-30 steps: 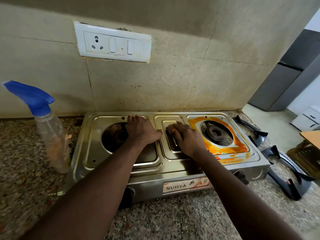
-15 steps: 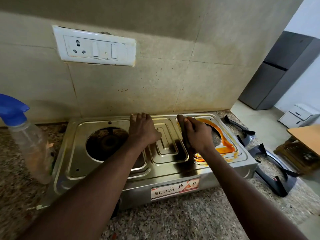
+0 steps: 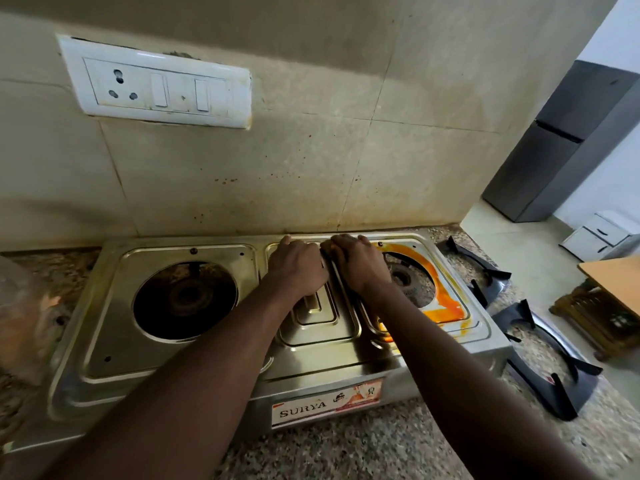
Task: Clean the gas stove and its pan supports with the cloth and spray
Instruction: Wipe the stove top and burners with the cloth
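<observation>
Moved up to the rear rim since a moment ago: fingers (image 3: pixel 343 241) of the right hand (image 3: pixel 358 268) curled onto a dark cloth (image 3: pixel 325 259), left hand (image 3: pixel 298 268) flat, holding nothing. Limp cloth, best wadded under the palm; gas stove (image 3: pixel 104 341) slick steel, pan supports (image 3: pixel 568 408) aside on the desk (image 3: pixel 381 452).

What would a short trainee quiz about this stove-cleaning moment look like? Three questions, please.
1. True or false: the two pan supports sit on top of the stove.
2. Where is the orange stain? A) around the left burner B) around the right burner C) on the front label
3. Fill in: the left hand and the right hand both rest on the stove's ____ panel.

Key: 1 false, they lie on the counter to the stove's right. 2 B. 3 middle.
</observation>
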